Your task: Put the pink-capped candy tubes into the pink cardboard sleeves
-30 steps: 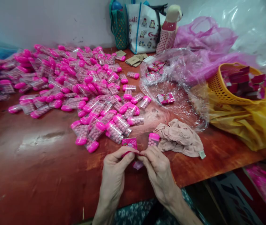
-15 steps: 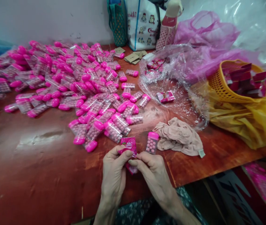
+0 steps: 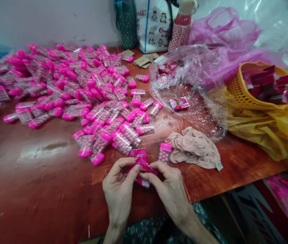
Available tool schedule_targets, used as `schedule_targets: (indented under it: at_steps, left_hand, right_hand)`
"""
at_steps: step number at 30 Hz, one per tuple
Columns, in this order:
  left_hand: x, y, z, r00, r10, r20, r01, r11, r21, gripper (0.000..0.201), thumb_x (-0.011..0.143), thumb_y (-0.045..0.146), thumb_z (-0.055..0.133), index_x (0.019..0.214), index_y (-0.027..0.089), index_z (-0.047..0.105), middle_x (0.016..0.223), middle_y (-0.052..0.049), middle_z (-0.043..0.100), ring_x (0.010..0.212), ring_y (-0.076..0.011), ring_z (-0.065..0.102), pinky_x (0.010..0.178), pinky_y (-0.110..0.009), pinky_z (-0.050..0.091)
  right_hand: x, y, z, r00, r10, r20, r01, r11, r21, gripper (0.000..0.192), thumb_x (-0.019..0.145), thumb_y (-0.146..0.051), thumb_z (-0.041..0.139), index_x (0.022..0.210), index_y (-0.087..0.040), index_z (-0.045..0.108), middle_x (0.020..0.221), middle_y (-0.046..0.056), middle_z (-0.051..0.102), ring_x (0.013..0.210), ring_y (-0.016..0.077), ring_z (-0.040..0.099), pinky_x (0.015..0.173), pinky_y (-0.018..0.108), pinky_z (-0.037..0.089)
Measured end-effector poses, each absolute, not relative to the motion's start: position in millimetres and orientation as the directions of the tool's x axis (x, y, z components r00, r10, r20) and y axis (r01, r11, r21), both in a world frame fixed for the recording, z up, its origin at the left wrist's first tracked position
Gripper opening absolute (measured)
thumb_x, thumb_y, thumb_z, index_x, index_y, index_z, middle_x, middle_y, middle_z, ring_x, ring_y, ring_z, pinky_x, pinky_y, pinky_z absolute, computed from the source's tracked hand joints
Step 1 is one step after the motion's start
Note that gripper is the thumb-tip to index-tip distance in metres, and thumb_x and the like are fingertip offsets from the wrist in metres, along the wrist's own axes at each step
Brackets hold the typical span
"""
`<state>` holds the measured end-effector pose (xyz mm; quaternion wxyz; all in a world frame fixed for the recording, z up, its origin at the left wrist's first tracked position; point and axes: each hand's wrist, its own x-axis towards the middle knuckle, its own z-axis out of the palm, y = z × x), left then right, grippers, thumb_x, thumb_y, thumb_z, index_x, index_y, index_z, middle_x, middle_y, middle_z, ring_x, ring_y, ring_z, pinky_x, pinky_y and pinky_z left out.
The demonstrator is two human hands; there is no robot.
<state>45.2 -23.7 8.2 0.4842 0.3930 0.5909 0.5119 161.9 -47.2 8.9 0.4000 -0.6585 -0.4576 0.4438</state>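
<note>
Near the table's front edge, both hands pinch a glossy pink printed wrapper with a swirl pattern; its exact shape is partly covered by fingers. My left hand grips its left side between thumb and fingers. From the right, my right hand holds it with thumb and forefinger. Just beyond my right hand lies a small clear container of pink balls with a bright pink cap. A large heap of similar containers spreads over the left and middle of the table.
A crumpled beige cloth lies right of the single container. Behind it, a clear plastic bag has a pink printed stack on it. A yellow basket holds dark pink pieces. Bags and a bottle stand at the back.
My hands have moved slightly apart, the left one shifting left. More of the pink wrapper now shows between them, spread wider. The heap and cloth look unchanged.
</note>
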Motion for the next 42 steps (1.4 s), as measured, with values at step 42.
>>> schedule_targets:
  at_steps: [42]
  left_hand:
    - [41.9, -11.5, 0.4, -0.033, 0.964, -0.264, -0.383, 0.232, 0.894, 0.023, 0.082, 0.035, 0.06, 0.074, 0.016, 0.069, 0.079, -0.004, 0.068, 0.074, -0.0143, 0.059, 0.07, -0.023, 0.046]
  right_hand:
    - [183.8, -43.4, 15.5, -0.043, 0.98, -0.192, 0.213, -0.179, -0.96, 0.034, 0.095, -0.033, 0.044, 0.068, -0.017, 0.057, 0.062, -0.004, 0.051, 0.058, 0.0094, 0.046, 0.055, 0.021, 0.031]
